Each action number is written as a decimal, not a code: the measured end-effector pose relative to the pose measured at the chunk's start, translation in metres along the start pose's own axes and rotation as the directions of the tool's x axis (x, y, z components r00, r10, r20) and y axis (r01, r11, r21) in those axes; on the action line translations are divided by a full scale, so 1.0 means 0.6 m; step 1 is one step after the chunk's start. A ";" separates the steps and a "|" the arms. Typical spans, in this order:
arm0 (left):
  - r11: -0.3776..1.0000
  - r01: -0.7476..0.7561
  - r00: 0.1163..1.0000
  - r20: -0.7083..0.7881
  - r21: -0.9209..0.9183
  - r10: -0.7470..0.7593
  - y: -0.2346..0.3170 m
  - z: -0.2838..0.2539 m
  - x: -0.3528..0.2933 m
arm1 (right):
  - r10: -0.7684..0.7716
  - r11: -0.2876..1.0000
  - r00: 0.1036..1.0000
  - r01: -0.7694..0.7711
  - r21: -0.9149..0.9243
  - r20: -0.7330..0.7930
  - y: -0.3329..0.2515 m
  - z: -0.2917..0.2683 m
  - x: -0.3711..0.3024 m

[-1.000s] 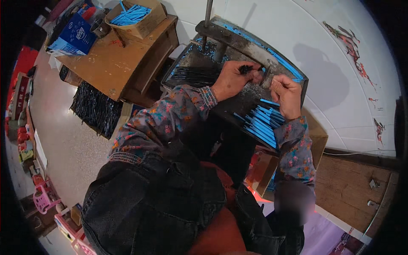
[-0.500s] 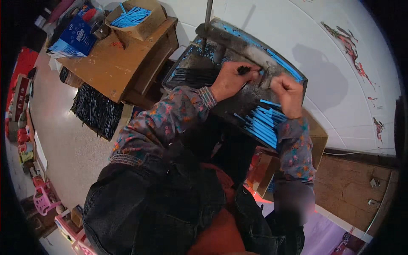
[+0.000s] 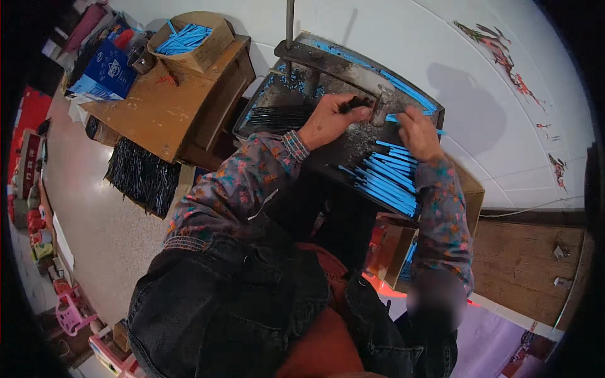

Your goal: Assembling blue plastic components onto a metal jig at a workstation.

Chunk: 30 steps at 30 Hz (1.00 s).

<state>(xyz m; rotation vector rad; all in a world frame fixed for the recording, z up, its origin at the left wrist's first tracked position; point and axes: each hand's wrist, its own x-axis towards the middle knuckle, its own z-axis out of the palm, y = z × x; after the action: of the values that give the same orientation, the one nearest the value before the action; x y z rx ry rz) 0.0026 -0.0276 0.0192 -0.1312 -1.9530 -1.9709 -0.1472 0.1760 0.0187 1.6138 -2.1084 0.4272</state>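
Observation:
My left hand is closed over a dark, bristly tuft that sticks up between thumb and fingers. It hovers over a dark metal work tray, beside an upright peg. My right hand pinches a thin blue stick; one end points at the peg and the other comes out on the hand's far side. Close below my right hand lies a fanned pile of blue sticks. Thin black rods are laid together on the tray's left part, nearest my left hand.
A metal post with a flat dark arm rises from the tray. More blue sticks line its far edge. At left, a wooden table carries a cardboard box of blue sticks; a bundle of black rods sits below.
A blue stick now shows in my right hand, which has shifted slightly nearer me. My left hand keeps its hold on the dark tuft. The whole view has shifted a little.

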 end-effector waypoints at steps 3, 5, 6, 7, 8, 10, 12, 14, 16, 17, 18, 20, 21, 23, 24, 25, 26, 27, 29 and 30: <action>0.999 -0.001 0.999 -0.038 -0.049 -0.001 -0.004 0.000 -0.003 | 0.099 0.980 0.995 -0.097 0.174 -0.003 -0.044 -0.030 0.018; 0.987 -0.016 0.995 -0.096 -0.162 0.001 -0.009 0.002 -0.001 | 0.263 0.863 0.961 -0.273 0.426 0.084 -0.089 -0.063 0.041; 0.976 -0.027 0.992 -0.125 -0.216 0.000 -0.010 0.003 0.000 | 0.331 0.768 0.933 -0.354 0.534 0.142 -0.102 -0.068 0.047; 0.976 -0.027 0.992 -0.124 -0.216 0.000 -0.010 0.007 0.002 | 0.332 0.768 0.933 -0.354 0.533 0.141 -0.108 -0.065 0.047; 0.981 -0.041 0.991 -0.129 -0.192 0.016 -0.010 0.011 0.005 | 0.421 0.660 0.892 -0.428 0.617 0.168 -0.114 -0.060 0.045; 0.988 -0.068 0.989 -0.143 -0.142 0.047 -0.011 0.017 0.008 | 0.566 0.398 0.785 -0.528 0.750 0.252 -0.122 -0.046 0.043; 0.990 -0.078 0.986 -0.153 -0.117 0.060 -0.009 0.016 0.008 | 0.619 0.249 0.722 -0.555 0.793 0.311 -0.122 -0.041 0.044; 0.993 -0.071 0.990 -0.130 -0.090 0.059 -0.003 0.014 0.008 | 0.573 0.271 0.757 -0.537 0.799 0.314 -0.113 -0.043 0.048; 0.996 -0.065 0.993 -0.106 -0.064 0.058 0.003 0.012 0.009 | 0.527 0.291 0.789 -0.518 0.804 0.317 -0.103 -0.047 0.052; 0.996 -0.061 0.993 -0.107 -0.064 0.054 0.003 0.012 0.009 | 0.527 0.288 0.787 -0.520 0.804 0.320 -0.099 -0.047 0.053; 0.997 -0.054 0.993 -0.109 -0.046 0.049 0.004 0.013 0.009 | 0.492 0.372 0.823 -0.494 0.786 0.284 -0.095 -0.048 0.055; 0.999 -0.042 0.993 -0.112 -0.011 0.041 0.005 0.015 0.009 | 0.409 0.532 0.887 -0.424 0.733 0.216 -0.087 -0.050 0.059; 0.999 -0.037 0.993 -0.114 0.007 0.038 0.005 0.015 0.008 | 0.360 0.606 0.914 -0.381 0.698 0.186 -0.083 -0.051 0.058; 0.998 -0.034 0.992 -0.123 -0.045 0.029 0.002 0.011 0.003 | 0.343 0.587 0.899 -0.431 0.685 0.272 -0.059 -0.061 0.041; 0.995 -0.041 0.990 -0.135 -0.092 0.028 -0.001 0.004 0.007 | 0.319 0.575 0.882 -0.471 0.669 0.347 -0.037 -0.064 0.036; 0.988 -0.043 0.990 -0.143 -0.145 0.022 -0.004 0.003 0.007 | 0.298 0.562 0.854 -0.518 0.645 0.426 -0.022 -0.070 0.027; 0.979 -0.045 0.988 -0.150 -0.197 0.015 -0.005 0.002 0.006 | 0.274 0.550 0.820 -0.562 0.618 0.502 -0.013 -0.069 0.020; 0.979 -0.044 0.989 -0.147 -0.200 0.015 -0.003 0.006 0.004 | 0.278 0.550 0.819 -0.564 0.616 0.502 -0.009 -0.060 0.015; 0.992 -0.049 0.991 -0.126 -0.113 0.035 0.003 0.010 0.004 | 0.189 0.841 0.957 -0.274 0.466 0.221 0.016 -0.011 0.015; 0.996 -0.053 0.993 -0.108 -0.071 0.045 0.008 0.012 0.004 | 0.106 0.935 0.991 -0.129 0.330 0.088 0.023 0.005 0.017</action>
<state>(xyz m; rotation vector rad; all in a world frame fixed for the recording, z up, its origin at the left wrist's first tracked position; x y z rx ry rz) 0.0006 -0.0207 0.0249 -0.0907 -1.7955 -1.9768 -0.1631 0.1698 0.0215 1.7075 -2.2872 0.8211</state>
